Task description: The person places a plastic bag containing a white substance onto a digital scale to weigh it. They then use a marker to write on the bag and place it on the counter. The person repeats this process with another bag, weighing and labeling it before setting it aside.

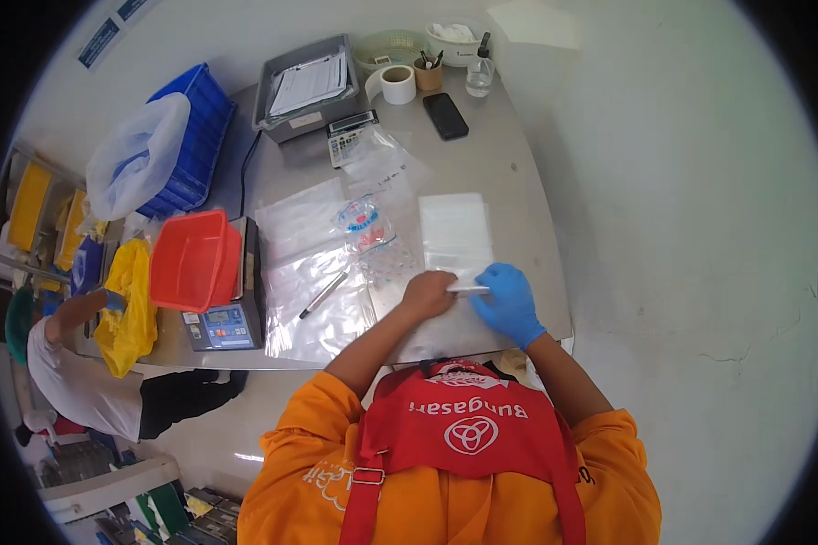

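Note:
My left hand [431,294], bare, and my right hand [508,303], in a blue glove, grip a thin white item [468,289] between them near the table's front edge. What it is exactly cannot be told. Just beyond lies a stack of clear plastic bags [455,228]. To the left are printed plastic bags [371,228], large clear plastic sheets or bags [300,279] and a marker pen [323,295] lying on them.
At left a red plastic basin [194,262] sits on a digital scale [225,325]; beyond stands a blue crate [194,157]. Grey tray [300,126], calculator [344,139], tape roll [398,85], phone [445,116] and spray bottle [479,75] line the back. A co-worker [85,368] handles a yellow bag [128,306].

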{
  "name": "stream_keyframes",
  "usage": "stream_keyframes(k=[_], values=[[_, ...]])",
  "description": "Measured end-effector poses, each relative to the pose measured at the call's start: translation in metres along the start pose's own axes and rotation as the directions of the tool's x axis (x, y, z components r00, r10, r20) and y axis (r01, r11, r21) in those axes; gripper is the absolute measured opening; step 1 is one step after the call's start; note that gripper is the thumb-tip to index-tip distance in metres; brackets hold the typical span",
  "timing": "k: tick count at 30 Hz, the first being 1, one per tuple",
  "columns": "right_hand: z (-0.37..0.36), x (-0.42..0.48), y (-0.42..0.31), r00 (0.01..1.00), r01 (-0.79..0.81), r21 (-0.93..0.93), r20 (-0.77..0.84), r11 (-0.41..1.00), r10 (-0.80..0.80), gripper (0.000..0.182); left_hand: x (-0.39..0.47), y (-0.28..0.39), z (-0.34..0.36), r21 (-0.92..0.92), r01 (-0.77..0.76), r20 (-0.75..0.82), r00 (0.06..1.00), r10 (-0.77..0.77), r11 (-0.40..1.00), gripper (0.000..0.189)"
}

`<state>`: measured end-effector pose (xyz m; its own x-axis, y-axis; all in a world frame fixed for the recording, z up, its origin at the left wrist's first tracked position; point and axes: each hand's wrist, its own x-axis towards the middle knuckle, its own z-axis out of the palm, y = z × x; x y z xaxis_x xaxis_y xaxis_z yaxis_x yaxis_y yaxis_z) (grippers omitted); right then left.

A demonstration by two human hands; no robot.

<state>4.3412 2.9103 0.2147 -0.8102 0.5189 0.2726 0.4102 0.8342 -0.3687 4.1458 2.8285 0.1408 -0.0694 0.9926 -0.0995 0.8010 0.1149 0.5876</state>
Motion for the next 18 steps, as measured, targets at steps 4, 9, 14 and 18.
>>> stream_keyframes(k=[4, 9, 14, 18], values=[[0.036, -0.018, 0.009, 0.996, 0.093, -0.125, 0.024, 0.988, -0.091, 0.027, 0.022, -0.001, -0.026, -0.331, 0.137, 0.157, 0.984, -0.089, 0.934, 0.037], [0.071, -0.005, 0.048, 0.962, -0.218, 0.198, 0.211, 0.956, 0.175, 0.025, -0.004, 0.04, -0.035, 0.148, -0.208, -0.27, 0.932, 0.242, 0.967, 0.051], [0.066, 0.011, 0.059, 0.943, -0.286, 0.396, 0.281, 0.873, 0.181, 0.027, -0.022, 0.017, -0.004, 0.154, -0.221, -0.169, 0.954, 0.246, 0.963, 0.043], [0.047, 0.011, 0.024, 0.998, -0.059, 0.207, 0.005, 0.976, 0.059, 0.03, -0.004, 0.003, -0.005, -0.135, 0.051, -0.096, 0.993, -0.065, 0.99, 0.035]])
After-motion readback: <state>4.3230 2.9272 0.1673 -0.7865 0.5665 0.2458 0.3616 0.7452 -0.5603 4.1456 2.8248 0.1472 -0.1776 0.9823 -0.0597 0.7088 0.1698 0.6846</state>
